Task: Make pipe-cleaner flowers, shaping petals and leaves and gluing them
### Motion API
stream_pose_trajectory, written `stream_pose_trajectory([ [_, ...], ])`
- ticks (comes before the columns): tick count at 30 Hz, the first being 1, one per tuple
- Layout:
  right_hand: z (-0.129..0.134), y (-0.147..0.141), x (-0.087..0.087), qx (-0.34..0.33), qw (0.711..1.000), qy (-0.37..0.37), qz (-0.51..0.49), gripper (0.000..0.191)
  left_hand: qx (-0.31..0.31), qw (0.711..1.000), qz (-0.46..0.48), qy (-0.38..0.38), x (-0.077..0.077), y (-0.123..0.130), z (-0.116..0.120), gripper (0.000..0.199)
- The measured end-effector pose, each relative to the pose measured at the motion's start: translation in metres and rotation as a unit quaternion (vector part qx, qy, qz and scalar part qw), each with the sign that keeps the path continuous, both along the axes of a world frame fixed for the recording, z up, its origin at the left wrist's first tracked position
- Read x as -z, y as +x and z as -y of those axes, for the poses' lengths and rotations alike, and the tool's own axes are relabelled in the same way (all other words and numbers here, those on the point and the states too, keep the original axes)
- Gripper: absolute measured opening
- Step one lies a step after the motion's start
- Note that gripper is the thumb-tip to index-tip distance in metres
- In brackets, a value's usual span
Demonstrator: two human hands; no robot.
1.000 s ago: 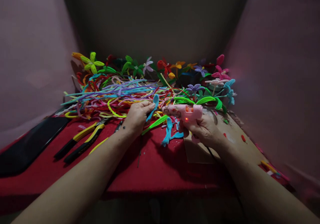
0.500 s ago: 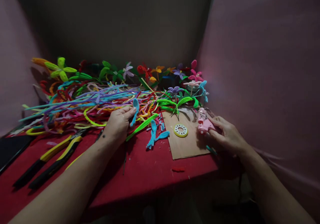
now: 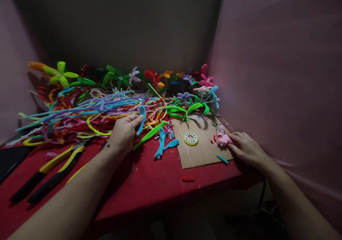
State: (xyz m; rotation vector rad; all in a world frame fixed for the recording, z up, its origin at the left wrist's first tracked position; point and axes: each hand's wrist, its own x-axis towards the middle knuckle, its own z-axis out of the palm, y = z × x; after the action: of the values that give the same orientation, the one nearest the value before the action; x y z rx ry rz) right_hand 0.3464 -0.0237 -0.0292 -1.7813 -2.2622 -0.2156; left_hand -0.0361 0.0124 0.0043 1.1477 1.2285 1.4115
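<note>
Between the thumb and fingers of my left hand [image 3: 125,130] is a blue pipe-cleaner petal [image 3: 142,116], held upright above the front of the pipe-cleaner heap [image 3: 107,108]. My right hand [image 3: 244,147] is closed around the handle of a small pink glue gun [image 3: 222,136], which is at the right edge of a cardboard sheet [image 3: 197,158]. More blue petals [image 3: 161,143] lie joined together on the red cloth [image 3: 149,179], to the right of my left hand. A yellow-rimmed tape roll [image 3: 190,138] rests flat on the cardboard.
Yellow-and-black pliers [image 3: 58,168] lie at the left, near a dark flat object [image 3: 13,159]. Finished pipe-cleaner flowers [image 3: 133,76] line the back wall. Green leaves [image 3: 187,111] overlap the cardboard's far edge. Teal [image 3: 222,159] and red [image 3: 188,179] scraps lie toward the front.
My right hand has moved the glue gun slightly right and lower, uncovering red bits on the cardboard. My left hand keeps its pinch on the blue petal. The whole view has shifted a little.
</note>
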Motion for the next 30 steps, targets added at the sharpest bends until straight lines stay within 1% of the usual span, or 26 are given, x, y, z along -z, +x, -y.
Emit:
stream_pose_trajectory([
  [2,0.003,-0.003,-0.005,-0.004,0.999,0.017,0.046,0.038,0.001,1.000,-0.001,-0.004,0.000,0.000,0.000,0.018],
  [4,0.006,-0.012,-0.015,-0.007,0.997,0.038,0.062,0.035,0.002,1.000,0.002,-0.009,0.000,0.001,0.001,0.017],
  [5,0.007,-0.021,-0.022,0.001,0.997,0.057,0.053,0.031,0.003,1.000,0.005,-0.011,0.000,0.001,0.002,0.017],
  [6,0.007,-0.033,-0.029,-0.005,0.997,0.076,0.027,0.029,0.003,1.000,0.007,-0.012,0.000,0.002,0.002,0.017],
  [8,0.006,-0.065,-0.043,-0.071,0.993,0.078,-0.049,0.025,0.002,1.000,0.007,-0.016,0.000,0.002,0.003,0.017],
  [10,0.000,-0.106,-0.051,-0.163,0.983,0.026,-0.078,0.023,0.005,1.000,0.007,-0.019,0.000,0.003,0.003,0.018],
  [11,-0.004,-0.127,-0.053,-0.195,0.977,-0.004,-0.082,0.022,0.006,1.000,0.007,-0.018,0.000,0.003,0.003,0.018],
  [13,-0.013,-0.166,-0.051,-0.226,0.968,-0.072,-0.084,0.023,0.003,1.000,0.006,-0.013,0.001,0.003,0.002,0.019],
  [14,-0.018,-0.182,-0.048,-0.212,0.970,-0.093,-0.072,0.024,0.000,1.000,0.004,-0.010,0.001,0.003,0.002,0.019],
  [16,-0.028,-0.206,-0.039,-0.138,0.985,-0.100,-0.034,0.025,-0.001,1.000,-0.002,-0.005,0.001,0.003,0.002,0.019],
  [17,-0.032,-0.213,-0.035,-0.101,0.991,-0.086,-0.018,0.027,0.001,1.000,-0.004,-0.002,0.001,0.003,0.002,0.019],
  [19,-0.040,-0.221,-0.027,-0.077,0.994,-0.074,-0.005,0.034,0.005,1.000,-0.006,0.005,0.002,0.003,0.002,0.019],
  [23,-0.051,-0.226,-0.019,-0.065,0.995,-0.079,-0.012,0.028,0.010,1.000,-0.003,0.012,0.004,0.004,0.001,0.020],
  [25,-0.055,-0.227,-0.017,-0.071,0.993,-0.085,-0.026,0.024,0.012,1.000,0.004,0.009,0.004,0.004,0.001,0.020],
  [27,-0.058,-0.227,-0.016,-0.079,0.991,-0.085,-0.059,0.021,0.009,1.000,0.012,0.004,0.004,0.004,0.002,0.020],
  [28,-0.059,-0.226,-0.016,-0.083,0.989,-0.076,-0.092,0.020,0.009,1.000,0.014,0.001,0.003,0.004,0.002,0.019],
  [30,-0.059,-0.223,-0.018,-0.089,0.975,-0.055,-0.194,0.016,0.013,1.000,0.016,-0.001,0.003,0.005,0.003,0.019],
])
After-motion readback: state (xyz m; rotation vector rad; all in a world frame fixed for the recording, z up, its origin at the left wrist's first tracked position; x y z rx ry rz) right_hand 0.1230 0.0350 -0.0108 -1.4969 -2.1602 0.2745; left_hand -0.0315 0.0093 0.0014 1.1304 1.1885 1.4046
